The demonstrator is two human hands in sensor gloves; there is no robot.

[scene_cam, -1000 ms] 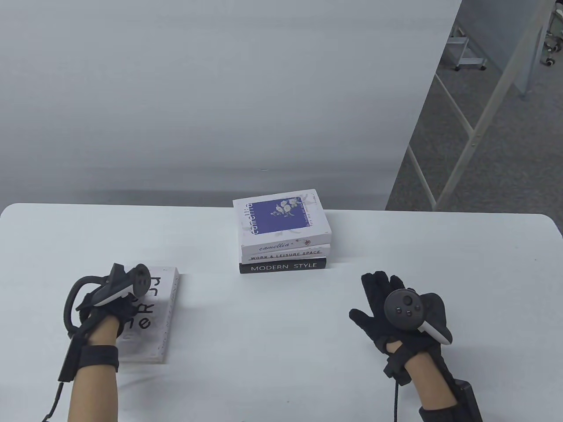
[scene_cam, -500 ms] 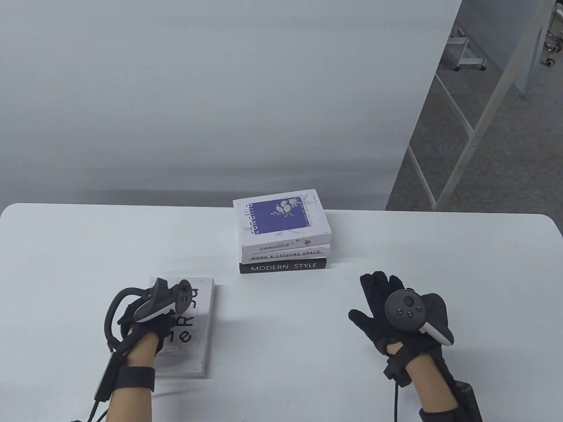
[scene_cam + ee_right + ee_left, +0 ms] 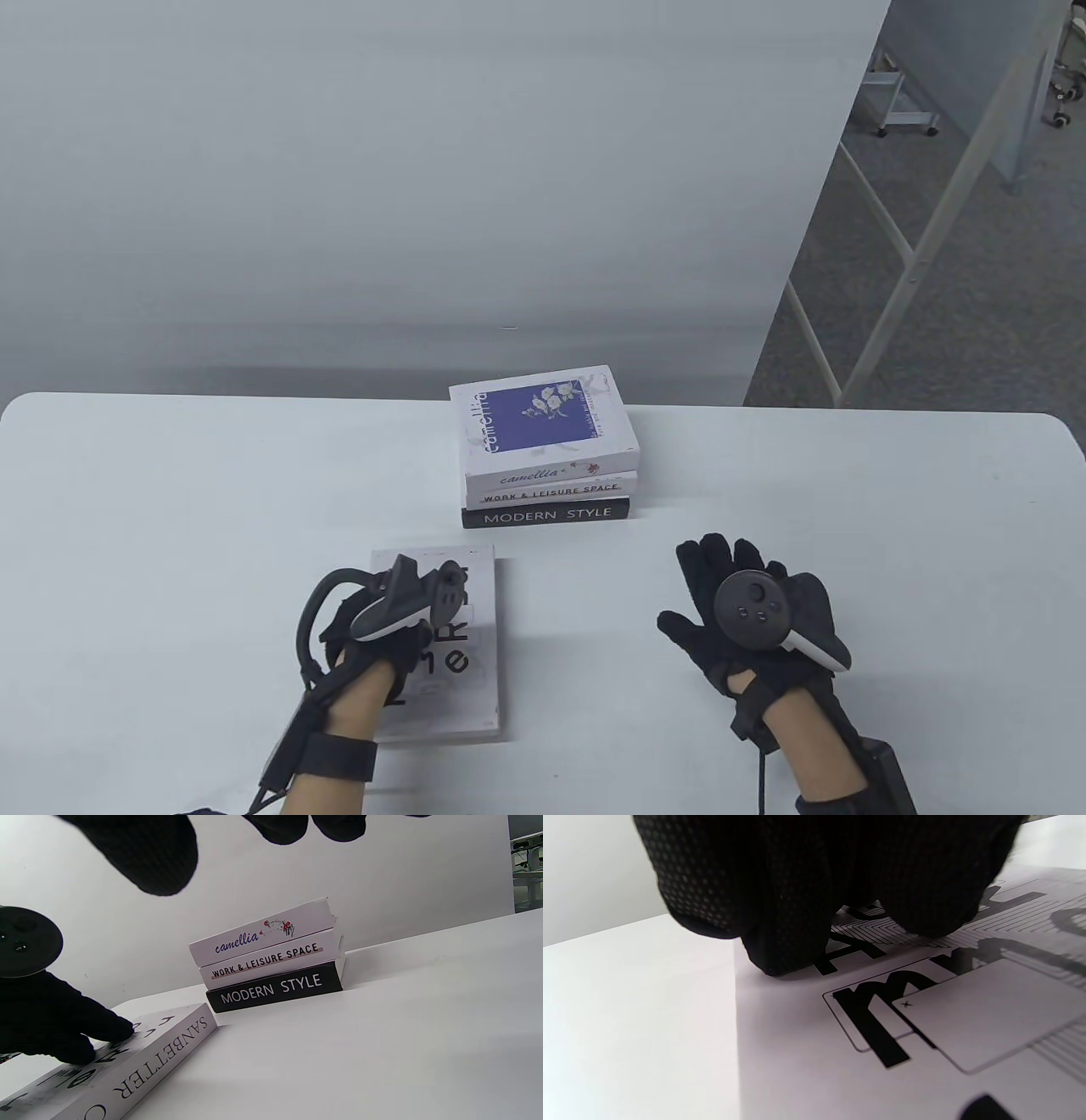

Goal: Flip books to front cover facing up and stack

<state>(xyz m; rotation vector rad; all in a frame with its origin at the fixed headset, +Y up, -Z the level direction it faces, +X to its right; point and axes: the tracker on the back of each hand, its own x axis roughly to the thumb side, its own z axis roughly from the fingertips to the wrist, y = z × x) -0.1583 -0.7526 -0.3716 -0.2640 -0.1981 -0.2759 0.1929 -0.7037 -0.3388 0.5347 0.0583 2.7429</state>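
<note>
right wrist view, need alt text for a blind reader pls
A stack of three books sits on a white table, spines reading camellia, WORK & LEISURE SPACE and MODERN STYLE. At lower left the gloved left hand presses on a white book with SANBETTER on its spine.

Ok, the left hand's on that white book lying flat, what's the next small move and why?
Probably lift the white book onto the stack. The left hand presses on its printed cover, which already seems face up, the book lies just short of the stack, and the right hand hovers free to help.
</note>
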